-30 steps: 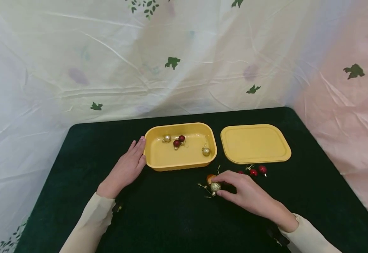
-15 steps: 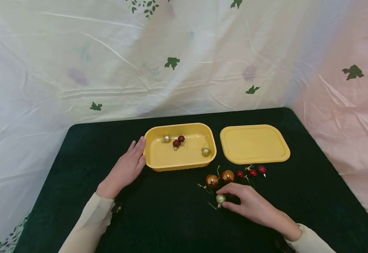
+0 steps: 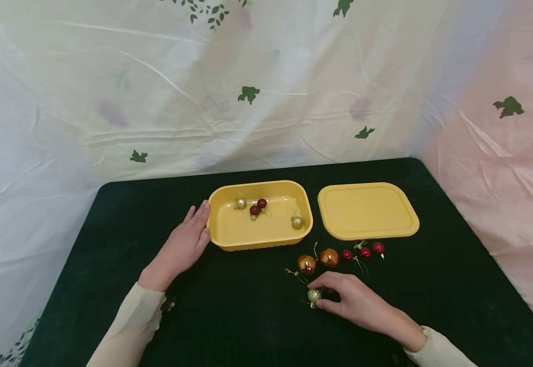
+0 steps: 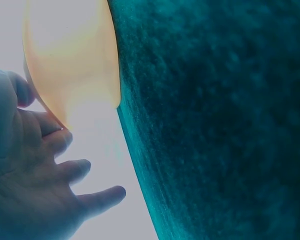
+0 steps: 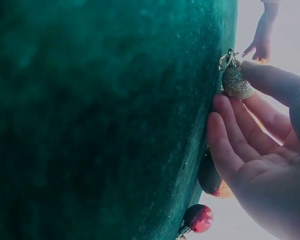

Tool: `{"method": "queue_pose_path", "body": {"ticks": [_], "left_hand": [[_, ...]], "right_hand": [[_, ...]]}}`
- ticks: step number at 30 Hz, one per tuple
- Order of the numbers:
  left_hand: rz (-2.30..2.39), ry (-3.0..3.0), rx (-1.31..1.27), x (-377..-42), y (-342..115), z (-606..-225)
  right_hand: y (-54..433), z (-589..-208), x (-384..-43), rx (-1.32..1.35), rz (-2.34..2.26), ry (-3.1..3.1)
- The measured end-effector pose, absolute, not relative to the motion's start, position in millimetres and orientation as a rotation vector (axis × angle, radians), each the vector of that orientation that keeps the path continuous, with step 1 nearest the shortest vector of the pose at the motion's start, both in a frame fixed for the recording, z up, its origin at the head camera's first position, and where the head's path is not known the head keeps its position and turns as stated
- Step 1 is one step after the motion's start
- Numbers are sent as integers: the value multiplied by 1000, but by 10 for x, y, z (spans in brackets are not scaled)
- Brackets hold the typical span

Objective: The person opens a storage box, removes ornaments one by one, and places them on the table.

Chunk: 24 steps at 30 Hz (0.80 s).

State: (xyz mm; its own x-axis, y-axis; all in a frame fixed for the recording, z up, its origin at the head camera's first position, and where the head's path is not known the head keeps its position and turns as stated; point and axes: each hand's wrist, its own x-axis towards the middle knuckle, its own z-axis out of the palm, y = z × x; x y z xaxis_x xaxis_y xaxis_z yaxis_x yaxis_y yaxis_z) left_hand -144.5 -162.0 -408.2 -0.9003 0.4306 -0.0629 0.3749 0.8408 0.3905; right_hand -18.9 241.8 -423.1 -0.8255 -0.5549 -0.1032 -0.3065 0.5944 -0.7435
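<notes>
My right hand (image 3: 355, 300) pinches a glittery gold bauble (image 3: 314, 295) between thumb and fingers, low over the table. In the right wrist view, the bauble (image 5: 236, 84) has its cap and loop upward, with the thumb on one side. My left hand (image 3: 178, 247) touches the left end of a yellow box (image 3: 234, 229) with fairly straight fingers. The left wrist view has those fingers beside the box wall (image 4: 72, 55). Inside the box lie two dark red baubles (image 3: 255, 210), a pale gold bauble (image 3: 241, 203) and a glittery gold bauble (image 3: 296, 222).
Two shiny orange baubles (image 3: 328, 258) lie just beyond my right hand. Three small red baubles (image 3: 378, 247) continue that row to the right. A yellow lid (image 3: 368, 210) lies flat right of the box on the dark green tabletop (image 3: 230, 316). Patterned cloth (image 3: 294, 112) hangs behind.
My right hand has drawn the gold bauble nearer, away from the orange baubles, then slightly left. Both orange baubles now show fully. My left hand has stayed at the box.
</notes>
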Motion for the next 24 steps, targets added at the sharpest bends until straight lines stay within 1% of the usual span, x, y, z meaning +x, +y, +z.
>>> {"method": "queue_pose_path", "body": {"ticks": [18, 24], "left_hand": [[574, 2900, 574, -1470, -1570, -4041], [530, 2905, 567, -1513, -1505, -4045]], "right_hand": [[2417, -4195, -225, -649, -1068, 2450], [2461, -4086, -196, -653, -1034, 2476]]}}
